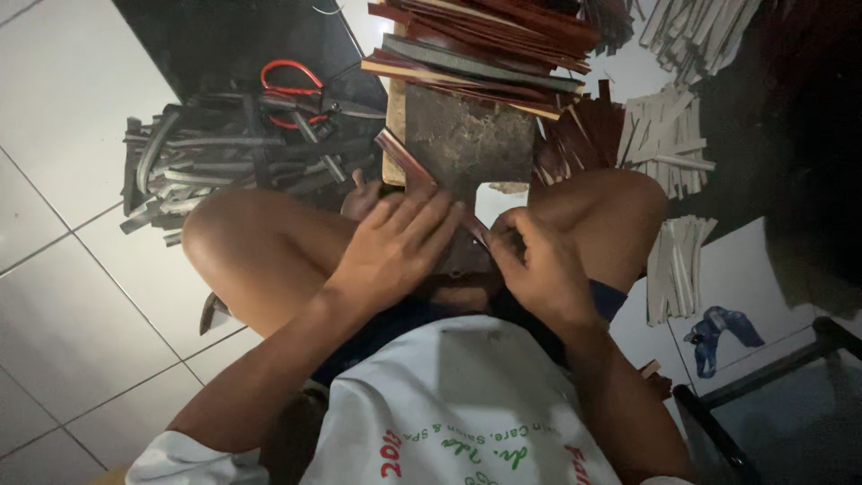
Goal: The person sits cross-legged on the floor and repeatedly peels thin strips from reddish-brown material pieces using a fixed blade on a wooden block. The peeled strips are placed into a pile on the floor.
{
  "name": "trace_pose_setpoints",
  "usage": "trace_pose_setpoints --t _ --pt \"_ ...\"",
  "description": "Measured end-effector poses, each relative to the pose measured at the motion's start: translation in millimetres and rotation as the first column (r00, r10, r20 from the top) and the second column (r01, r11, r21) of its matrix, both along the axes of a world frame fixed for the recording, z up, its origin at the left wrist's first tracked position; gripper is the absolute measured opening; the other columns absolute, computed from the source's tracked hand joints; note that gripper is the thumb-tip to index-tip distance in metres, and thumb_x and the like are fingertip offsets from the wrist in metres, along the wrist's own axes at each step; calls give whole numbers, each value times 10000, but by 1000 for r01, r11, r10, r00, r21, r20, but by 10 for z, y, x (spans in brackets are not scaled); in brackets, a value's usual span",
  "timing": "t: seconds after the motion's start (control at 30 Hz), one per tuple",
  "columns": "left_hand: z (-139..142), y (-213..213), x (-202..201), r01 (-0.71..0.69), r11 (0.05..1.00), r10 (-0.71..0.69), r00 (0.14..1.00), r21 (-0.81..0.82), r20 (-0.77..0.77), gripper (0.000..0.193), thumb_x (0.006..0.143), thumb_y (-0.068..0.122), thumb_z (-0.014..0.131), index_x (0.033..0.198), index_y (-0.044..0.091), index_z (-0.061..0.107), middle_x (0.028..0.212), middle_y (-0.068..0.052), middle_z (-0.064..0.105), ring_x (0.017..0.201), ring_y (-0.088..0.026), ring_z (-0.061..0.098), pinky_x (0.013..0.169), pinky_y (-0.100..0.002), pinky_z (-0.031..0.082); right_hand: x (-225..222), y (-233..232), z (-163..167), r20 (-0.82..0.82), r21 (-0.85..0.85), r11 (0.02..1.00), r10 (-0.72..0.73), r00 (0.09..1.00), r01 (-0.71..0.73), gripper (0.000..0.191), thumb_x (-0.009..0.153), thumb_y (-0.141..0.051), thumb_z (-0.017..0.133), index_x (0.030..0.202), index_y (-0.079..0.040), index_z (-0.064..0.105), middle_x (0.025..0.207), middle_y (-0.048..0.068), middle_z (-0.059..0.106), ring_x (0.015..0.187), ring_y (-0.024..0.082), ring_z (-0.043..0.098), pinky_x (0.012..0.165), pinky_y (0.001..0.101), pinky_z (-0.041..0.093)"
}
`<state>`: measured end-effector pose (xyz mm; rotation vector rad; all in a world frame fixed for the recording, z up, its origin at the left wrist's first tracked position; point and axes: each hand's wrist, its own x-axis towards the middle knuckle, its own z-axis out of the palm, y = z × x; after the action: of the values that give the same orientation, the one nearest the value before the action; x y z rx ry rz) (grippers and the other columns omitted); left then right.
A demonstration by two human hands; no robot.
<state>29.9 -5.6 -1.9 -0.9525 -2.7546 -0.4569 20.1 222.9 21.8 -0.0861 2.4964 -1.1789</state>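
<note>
A thin dark red strip (422,175) lies slanted between the person's knees, running from the dark block (467,139) at 12 o'clock down to the hands. The left hand (395,247) lies flat on the strip with its fingers stretched out and almost closed together, pressing it down. The right hand (534,260) is curled, and its fingertips pinch the strip's near end (what else it may hold I cannot tell). My guess is that the strip is being worked at its end right now, and the next bit needs a firm press and small, careful finger moves.

At 12 o'clock a stack of red strips (485,40) rests above the block. At 10 o'clock lies a heap of grey strips (224,157) with red-handled scissors (292,90) on top. At 2 and 3 o'clock are bundles of pale strips (669,135) on the tiled floor (72,296). At 4 o'clock lies a small blue thing (723,332). No packages or signs show.
</note>
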Motion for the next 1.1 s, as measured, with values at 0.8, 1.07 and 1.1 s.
trace_pose_setpoints --t 0.8,1.07,1.1 --pt "13 96 81 -6 1000 6 1000 24 4 405 960 300 610 1346 192 668 1358 -161 623 1346 -315 563 991 -414 459 30 116 -10 45 126 991 34 998 -40 201 929 -212 725 994 -22 713 864 135 736 729 225 728 636 356 543" --pt "-10 131 115 -8 999 8 1000 -44 -2 400 971 281 576 1368 266 625 1396 -182 600 1375 -332 550 1022 -418 452 145 230 -59 -131 137 990 60 990 -42 177 928 -200 738 1034 -58 738 982 134 744 856 244 727 727 347 564" --pt "-10 138 117 -7 999 7 1000 -43 10 395 980 288 572 1370 262 624 1399 -191 599 1371 -340 549 1019 -421 451 150 270 -54 -145 107 993 73 987 -58 176 948 -196 726 1061 -62 732 1012 134 742 887 242 729 746 344 570"
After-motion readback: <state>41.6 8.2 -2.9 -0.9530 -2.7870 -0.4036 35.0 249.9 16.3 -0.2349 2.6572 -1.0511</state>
